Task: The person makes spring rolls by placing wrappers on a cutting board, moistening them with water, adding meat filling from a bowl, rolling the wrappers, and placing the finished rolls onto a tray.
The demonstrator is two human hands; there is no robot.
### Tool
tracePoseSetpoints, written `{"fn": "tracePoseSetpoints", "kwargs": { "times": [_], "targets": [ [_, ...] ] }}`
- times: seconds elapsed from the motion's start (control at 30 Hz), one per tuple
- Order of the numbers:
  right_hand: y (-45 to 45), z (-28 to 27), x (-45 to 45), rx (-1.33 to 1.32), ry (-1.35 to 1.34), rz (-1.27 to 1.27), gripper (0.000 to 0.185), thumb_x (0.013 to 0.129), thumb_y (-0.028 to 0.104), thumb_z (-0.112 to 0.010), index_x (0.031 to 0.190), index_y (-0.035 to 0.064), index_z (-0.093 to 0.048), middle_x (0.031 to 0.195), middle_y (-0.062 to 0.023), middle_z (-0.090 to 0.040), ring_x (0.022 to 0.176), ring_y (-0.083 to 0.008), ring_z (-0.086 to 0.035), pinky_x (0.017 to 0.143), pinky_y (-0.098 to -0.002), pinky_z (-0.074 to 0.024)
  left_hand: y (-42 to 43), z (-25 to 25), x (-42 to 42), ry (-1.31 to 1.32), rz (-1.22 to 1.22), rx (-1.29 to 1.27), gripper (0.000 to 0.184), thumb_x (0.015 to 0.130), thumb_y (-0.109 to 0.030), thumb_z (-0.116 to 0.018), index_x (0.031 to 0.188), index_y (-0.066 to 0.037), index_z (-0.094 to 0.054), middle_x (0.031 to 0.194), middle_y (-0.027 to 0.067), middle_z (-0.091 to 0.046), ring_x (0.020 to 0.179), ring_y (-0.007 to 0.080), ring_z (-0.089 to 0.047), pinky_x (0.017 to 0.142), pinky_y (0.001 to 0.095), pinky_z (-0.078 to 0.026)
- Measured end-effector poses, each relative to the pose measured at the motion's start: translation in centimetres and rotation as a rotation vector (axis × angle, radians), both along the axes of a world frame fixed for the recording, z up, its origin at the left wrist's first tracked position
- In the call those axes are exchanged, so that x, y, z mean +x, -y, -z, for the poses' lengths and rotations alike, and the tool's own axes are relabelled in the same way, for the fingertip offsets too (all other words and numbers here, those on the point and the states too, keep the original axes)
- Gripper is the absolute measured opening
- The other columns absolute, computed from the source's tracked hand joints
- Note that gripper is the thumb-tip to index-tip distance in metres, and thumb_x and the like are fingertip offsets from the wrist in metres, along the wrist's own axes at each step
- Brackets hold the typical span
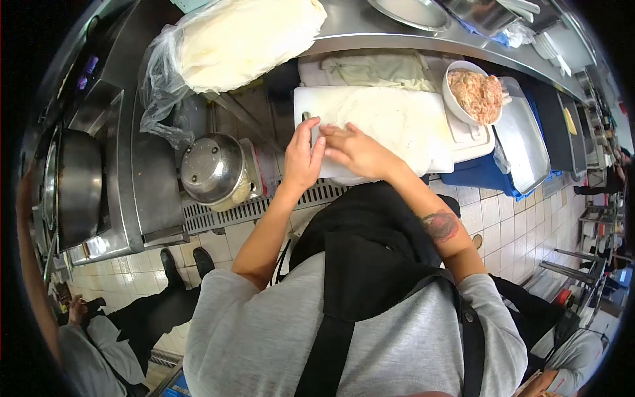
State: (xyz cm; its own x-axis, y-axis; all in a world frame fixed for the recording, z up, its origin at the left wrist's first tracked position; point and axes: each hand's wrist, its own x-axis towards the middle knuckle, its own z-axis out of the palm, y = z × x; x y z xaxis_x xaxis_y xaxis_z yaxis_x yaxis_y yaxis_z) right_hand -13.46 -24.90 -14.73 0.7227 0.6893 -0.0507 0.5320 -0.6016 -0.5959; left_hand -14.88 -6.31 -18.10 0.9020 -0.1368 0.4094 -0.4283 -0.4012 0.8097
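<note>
Both my hands are over the left part of a white cutting board (436, 106), whose surface carries a thin pale sheet of what looks like dough (390, 126). My left hand (304, 152) is at the board's left edge, fingers apart and pointing away from me. Just right of it, my right hand (356, 151) reaches across with its fingers toward the left hand, over the sheet's left side. Whether something small lies between the fingertips is too small to tell. A white bowl (453, 99) of minced, pinkish filling (475, 96) stands at the board's right.
A large pale dough mass (251, 43) in clear plastic lies at the upper left. Below it is a metal domed lid (211, 169). A metal tray (526, 142) stands at right, a big pot (79, 182) at far left. Other people are at lower left and lower right.
</note>
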Motion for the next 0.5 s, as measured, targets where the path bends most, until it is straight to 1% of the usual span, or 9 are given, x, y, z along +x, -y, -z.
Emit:
{"fn": "tracePoseSetpoints", "kwargs": {
  "times": [0.07,0.1,0.2,0.23,0.33,0.37,0.4,0.43,0.5],
  "targets": [
    [1.1,-0.4,1.7,0.000,0.081,0.228,0.070,0.099,0.043,-0.049,0.145,-0.0078,-0.037,0.150,-0.0281,-0.039,0.141,-0.0353,-0.038,0.113,-0.0558,-0.0293,-0.1,-0.1,-0.2,-0.018,0.007,-0.022,0.035,0.096,-0.012,-0.052,0.127,0.003,-0.054,0.124,0.0233,-0.061,0.119,0.0366,-0.059,0.102,0.0411,-0.044],
    [1.8,-0.4,2.5,-0.002,0.121,0.343,0.069,0.099,0.043,-0.048,0.145,-0.0077,-0.037,0.150,-0.0281,-0.039,0.141,-0.0349,-0.038,0.114,-0.0556,-0.0289,-0.2,0.6,0.3,0.106,-0.001,0.024,0.032,0.096,-0.013,-0.056,0.124,0.001,-0.053,0.118,0.0230,-0.061,0.107,0.0393,-0.062,0.089,0.0419,-0.050],
    [2.8,5.4,3.0,-0.286,0.562,0.578,0.065,0.100,0.042,-0.046,0.142,-0.0072,-0.040,0.149,-0.0282,-0.040,0.137,-0.0341,-0.044,0.114,-0.0554,-0.0271,0.3,0.3,0.4,0.125,-0.080,-0.006,0.024,0.093,-0.007,-0.057,0.117,0.000,-0.058,0.105,0.0192,-0.061,0.096,0.0338,-0.064,0.081,0.0397,-0.052],
    [2.3,5.1,2.2,-0.287,0.597,0.526,0.064,0.100,0.043,-0.045,0.140,-0.0077,-0.041,0.149,-0.0271,-0.041,0.132,-0.0341,-0.049,0.115,-0.0555,-0.0246,0.3,-0.1,0.4,0.101,-0.135,0.021,0.023,0.091,-0.003,-0.057,0.114,0.000,-0.059,0.101,0.0180,-0.060,0.092,0.0320,-0.064,0.078,0.0391,-0.052],
    [1.1,2.6,-0.4,-0.134,0.252,0.227,0.052,0.100,0.034,-0.050,0.137,-0.0007,-0.051,0.147,-0.0211,-0.048,0.137,-0.0329,-0.045,0.113,-0.0590,-0.0272,0.7,-1.0,-0.4,0.044,-0.244,-0.029,0.031,0.080,0.012,-0.054,0.106,-0.003,-0.062,0.086,0.0135,-0.053,0.074,0.0261,-0.059,0.066,0.0366,-0.049],
    [1.3,0.5,-1.0,-0.070,0.151,0.188,0.046,0.099,0.034,-0.052,0.132,0.0018,-0.057,0.145,-0.0208,-0.050,0.135,-0.0323,-0.047,0.112,-0.0593,-0.0296,0.3,-0.1,0.0,0.162,-0.270,0.074,0.030,0.083,0.011,-0.056,0.107,-0.004,-0.065,0.088,0.0087,-0.053,0.070,0.0175,-0.054,0.062,0.0292,-0.047],
    [1.9,-1.0,-1.5,-0.005,0.052,0.150,0.041,0.098,0.033,-0.054,0.126,0.0042,-0.063,0.143,-0.0205,-0.052,0.133,-0.0316,-0.049,0.111,-0.0597,-0.0319,0.5,-0.1,0.1,0.201,-0.291,0.087,0.030,0.082,0.013,-0.054,0.103,-0.004,-0.067,0.086,0.0086,-0.052,0.068,0.0180,-0.053,0.061,0.0290,-0.046],
    [2.8,-1.1,-1.9,0.063,0.212,0.263,0.031,0.093,0.028,-0.061,0.113,0.0062,-0.070,0.137,-0.0202,-0.057,0.128,-0.0325,-0.053,0.108,-0.0543,-0.0386,0.5,-0.5,0.1,0.225,-0.287,0.083,0.033,0.080,0.015,-0.052,0.102,-0.004,-0.067,0.088,0.0092,-0.052,0.068,0.0182,-0.053,0.060,0.0288,-0.045],
    [6.6,0.0,-0.4,0.176,0.403,0.576,0.029,0.089,0.024,-0.064,0.111,0.0052,-0.070,0.132,-0.0190,-0.060,0.125,-0.0341,-0.055,0.107,-0.0486,-0.0414,0.7,-1.0,-0.2,0.212,-0.293,0.093,0.035,0.076,0.016,-0.049,0.100,-0.003,-0.067,0.094,0.0109,-0.054,0.075,0.0226,-0.055,0.067,0.0324,-0.047]
  ]
}}
